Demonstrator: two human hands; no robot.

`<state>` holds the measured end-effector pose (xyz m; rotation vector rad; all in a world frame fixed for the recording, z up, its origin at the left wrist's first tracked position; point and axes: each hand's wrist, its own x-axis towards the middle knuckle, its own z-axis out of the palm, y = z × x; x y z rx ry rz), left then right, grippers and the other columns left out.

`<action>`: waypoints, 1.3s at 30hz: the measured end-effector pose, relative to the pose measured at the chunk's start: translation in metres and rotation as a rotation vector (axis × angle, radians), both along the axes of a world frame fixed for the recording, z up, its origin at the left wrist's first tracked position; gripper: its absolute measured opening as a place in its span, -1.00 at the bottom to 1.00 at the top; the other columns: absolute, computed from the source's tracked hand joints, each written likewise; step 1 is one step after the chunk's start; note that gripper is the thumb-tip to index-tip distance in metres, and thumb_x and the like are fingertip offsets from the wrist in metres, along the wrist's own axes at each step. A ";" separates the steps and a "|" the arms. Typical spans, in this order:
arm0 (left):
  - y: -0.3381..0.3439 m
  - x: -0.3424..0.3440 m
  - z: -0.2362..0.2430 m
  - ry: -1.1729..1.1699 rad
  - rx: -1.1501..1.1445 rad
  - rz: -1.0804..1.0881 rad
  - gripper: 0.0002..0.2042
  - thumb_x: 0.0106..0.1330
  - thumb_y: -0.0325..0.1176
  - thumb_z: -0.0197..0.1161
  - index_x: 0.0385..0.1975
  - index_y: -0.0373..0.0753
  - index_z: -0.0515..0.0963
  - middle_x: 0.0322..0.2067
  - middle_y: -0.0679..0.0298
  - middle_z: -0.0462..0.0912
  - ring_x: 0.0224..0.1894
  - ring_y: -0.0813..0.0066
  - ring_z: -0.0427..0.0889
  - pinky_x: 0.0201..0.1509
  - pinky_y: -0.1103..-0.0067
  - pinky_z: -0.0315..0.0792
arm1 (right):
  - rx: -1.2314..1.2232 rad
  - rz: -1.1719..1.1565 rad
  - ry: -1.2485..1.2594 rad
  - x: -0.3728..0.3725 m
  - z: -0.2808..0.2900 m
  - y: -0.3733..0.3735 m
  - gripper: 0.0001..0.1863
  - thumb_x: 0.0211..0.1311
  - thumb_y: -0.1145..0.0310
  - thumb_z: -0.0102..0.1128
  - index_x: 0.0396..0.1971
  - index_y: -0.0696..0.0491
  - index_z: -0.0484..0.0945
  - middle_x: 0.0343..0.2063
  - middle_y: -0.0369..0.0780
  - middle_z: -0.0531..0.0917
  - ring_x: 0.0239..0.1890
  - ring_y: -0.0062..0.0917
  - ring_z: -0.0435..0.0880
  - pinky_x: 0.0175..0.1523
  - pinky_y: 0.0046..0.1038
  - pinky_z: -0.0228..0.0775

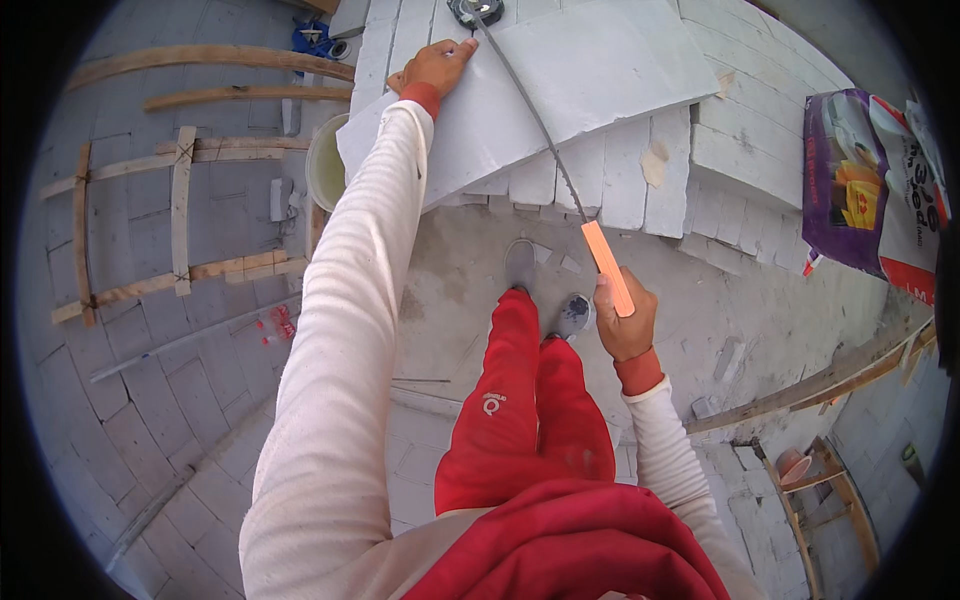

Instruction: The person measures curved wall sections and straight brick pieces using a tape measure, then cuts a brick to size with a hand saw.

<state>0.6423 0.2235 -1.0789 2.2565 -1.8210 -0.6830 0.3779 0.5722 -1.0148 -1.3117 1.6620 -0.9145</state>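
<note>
A large white slab lies aslant on a stack of pale blocks. My left hand is on its far left edge, the thumb along the top and the fingers curled, partly hidden, over the side. In my right hand, the fingers wrap round the orange handle of a handsaw. Its long thin toothed blade runs away from me across the slab. Whether the teeth are in the slab cannot be told. A round black tape measure sits near the blade's far end.
A pale bucket stands left of the blocks. Wooden frames lie further left. At the right is a purple and white printed sack. My shoes are on the dusty floor among small block scraps, near a curved wooden edge.
</note>
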 end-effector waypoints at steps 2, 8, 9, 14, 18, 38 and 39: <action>0.002 0.005 -0.004 0.008 0.018 0.011 -0.44 0.27 0.40 0.07 -0.06 0.13 0.74 -0.08 0.28 0.77 0.09 0.24 0.64 0.25 0.29 -0.02 | -0.030 0.009 0.063 -0.018 -0.004 0.048 -0.63 0.42 0.18 0.13 -0.49 0.16 0.46 -0.69 -0.14 0.44 -0.70 -0.23 0.50 -0.53 -0.34 0.35; -0.002 -0.008 0.010 0.019 0.036 0.008 -0.39 0.27 0.45 0.04 -0.05 0.10 0.73 -0.07 0.33 0.76 0.09 0.30 0.62 0.30 0.23 0.01 | -0.088 0.001 0.072 -0.015 -0.022 0.033 -0.67 0.40 0.23 0.17 -0.49 0.15 0.49 -0.68 -0.12 0.47 -0.69 -0.22 0.49 -0.53 -0.32 0.34; 0.001 -0.009 0.010 0.026 0.044 0.005 -0.38 0.27 0.45 0.03 -0.05 0.10 0.73 -0.07 0.33 0.76 0.09 0.29 0.62 0.30 0.23 0.00 | -0.083 -0.003 0.045 -0.008 -0.014 0.007 -0.68 0.40 0.23 0.17 -0.49 0.14 0.49 -0.68 -0.12 0.48 -0.69 -0.21 0.49 -0.53 -0.32 0.33; 0.011 0.002 0.006 -0.046 -0.007 -0.008 -0.34 0.26 0.48 0.02 0.07 0.14 0.68 0.01 0.26 0.74 0.18 0.20 0.60 0.36 0.20 0.02 | -0.123 -0.025 0.021 0.002 -0.009 -0.009 -0.68 0.40 0.24 0.19 -0.50 0.13 0.49 -0.67 -0.12 0.50 -0.66 -0.17 0.50 -0.51 -0.30 0.31; 0.029 -0.011 0.019 -0.125 -0.062 -0.142 -0.18 0.10 0.45 0.26 0.28 0.03 0.52 0.18 0.09 0.61 0.31 0.11 0.48 0.44 0.20 0.10 | -0.116 -0.023 0.050 0.005 0.009 -0.009 -0.70 0.39 0.25 0.20 -0.49 0.14 0.49 -0.67 -0.11 0.51 -0.65 -0.14 0.52 -0.51 -0.26 0.32; 0.040 0.002 0.036 -0.049 0.017 -0.195 0.07 -0.27 0.32 0.61 0.36 0.04 0.36 0.22 0.16 0.48 0.40 0.13 0.27 0.45 0.21 -0.09 | -0.062 -0.001 0.058 -0.012 0.041 0.023 -0.68 0.45 0.24 0.14 -0.43 0.19 0.54 -0.66 -0.10 0.49 -0.67 -0.23 0.51 -0.50 -0.27 0.30; 0.041 -0.001 0.034 -0.046 0.006 -0.204 0.07 -0.27 0.31 0.61 0.36 0.04 0.36 0.21 0.16 0.48 0.40 0.13 0.27 0.45 0.21 -0.08 | -0.082 -0.014 0.056 -0.009 0.046 0.022 -0.67 0.45 0.23 0.13 -0.42 0.19 0.54 -0.66 -0.10 0.49 -0.67 -0.25 0.52 -0.50 -0.27 0.30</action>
